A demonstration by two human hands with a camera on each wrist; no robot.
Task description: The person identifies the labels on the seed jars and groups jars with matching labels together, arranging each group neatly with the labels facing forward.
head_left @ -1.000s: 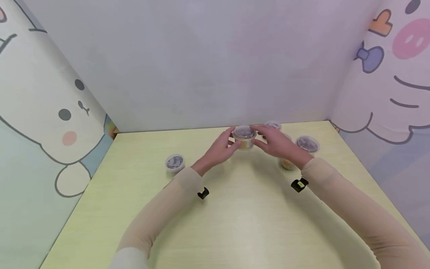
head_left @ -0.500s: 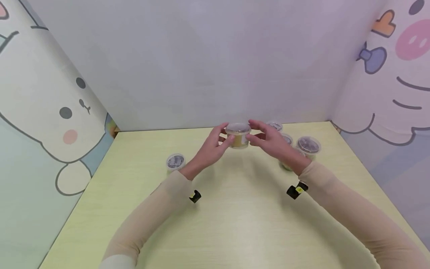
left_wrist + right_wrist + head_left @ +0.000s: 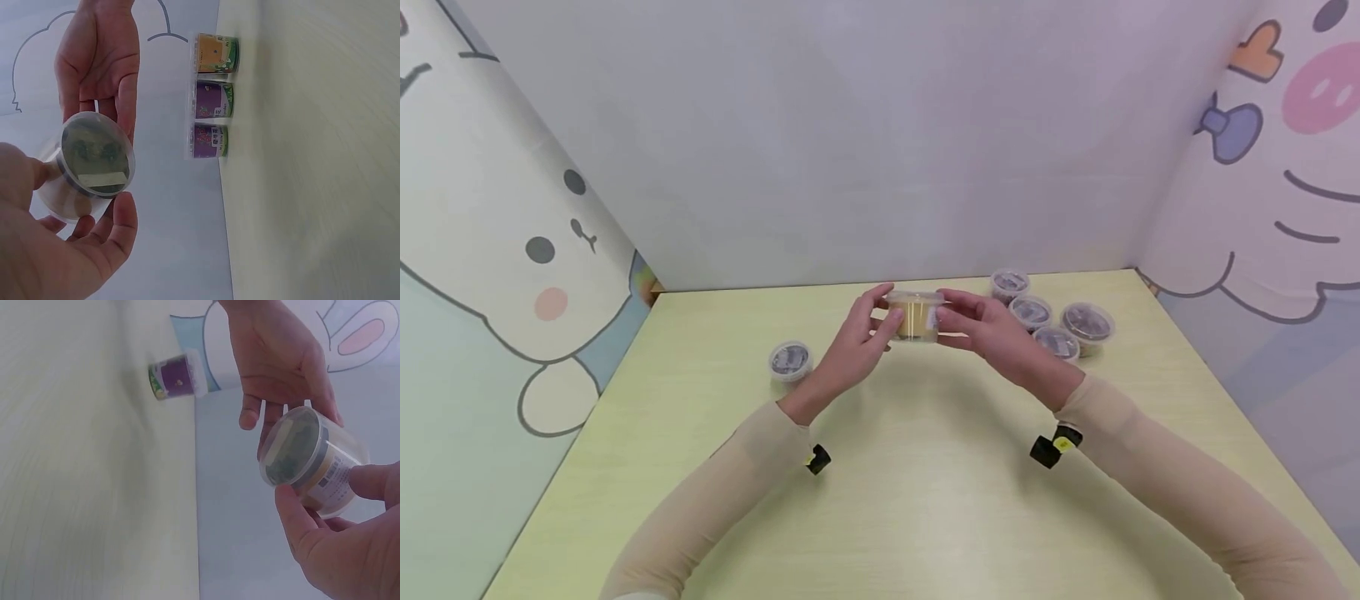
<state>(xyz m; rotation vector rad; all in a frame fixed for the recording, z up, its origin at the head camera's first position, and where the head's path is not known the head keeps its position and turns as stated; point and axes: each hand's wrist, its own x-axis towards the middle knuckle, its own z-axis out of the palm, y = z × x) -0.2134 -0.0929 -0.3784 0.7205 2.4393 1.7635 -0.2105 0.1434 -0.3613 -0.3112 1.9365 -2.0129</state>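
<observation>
Above the far part of the table, both hands hold one clear plastic tub [image 3: 916, 318] with a yellow label. My left hand [image 3: 852, 340] grips its left side, thumb on the near face. On the opposite side, my right hand [image 3: 996, 335] grips it with thumb and fingers. The tub is tilted, its labelled side facing the head camera. In the left wrist view, the round end of the tub [image 3: 97, 156] shows a dark green patch and a pale strip. A barcode label on the tub [image 3: 334, 478] appears in the right wrist view.
Several lidded tubs, one of them a larger tub [image 3: 1087, 322], cluster at the table's back right. A single purple-labelled tub [image 3: 791, 362] stands at the left. Orange [image 3: 215, 54] and purple tubs [image 3: 213, 100] show from the side. A pale wall [image 3: 880, 150] rises behind the table [image 3: 925, 500].
Both hands have carried the tub to the left. It has tipped, so that its yellow side shows instead of its lid top. The tubs at the right are less covered by the right arm.
</observation>
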